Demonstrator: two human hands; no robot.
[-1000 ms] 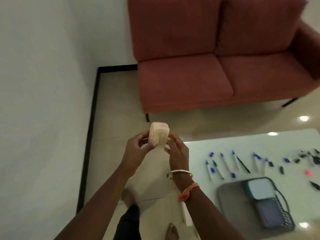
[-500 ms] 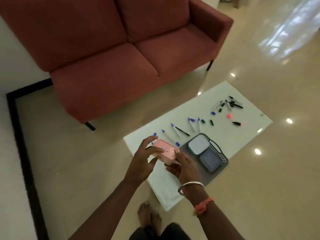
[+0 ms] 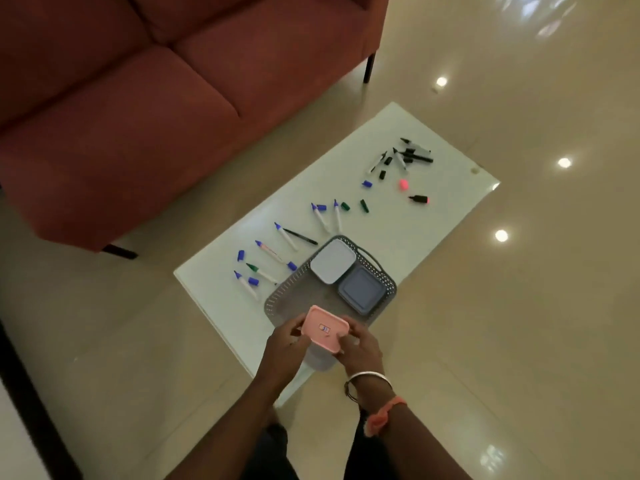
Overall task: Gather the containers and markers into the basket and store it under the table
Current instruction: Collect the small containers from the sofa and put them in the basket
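Note:
I hold a pink lidded container (image 3: 325,328) between both hands, lid up, over the near end of the grey basket (image 3: 281,296). My left hand (image 3: 284,345) grips its left side and my right hand (image 3: 358,346) its right side. Inside the basket lie a white-lidded container (image 3: 333,260) and a blue-grey lidded container (image 3: 362,289). Several markers and loose caps lie on the white table (image 3: 450,181): blue and green ones (image 3: 263,254) beside the basket, black ones (image 3: 408,155) at the far end, plus a pink cap (image 3: 403,184).
A red sofa (image 3: 138,109) stands to the left behind the table, its legs on the glossy beige floor (image 3: 519,306). A dark skirting strip (image 3: 31,403) runs along the left wall. My legs show at the bottom edge.
My view has swung down and right from the sofa to the table. Both hands have carried the pink container lower, from beside the table to above the basket's near end.

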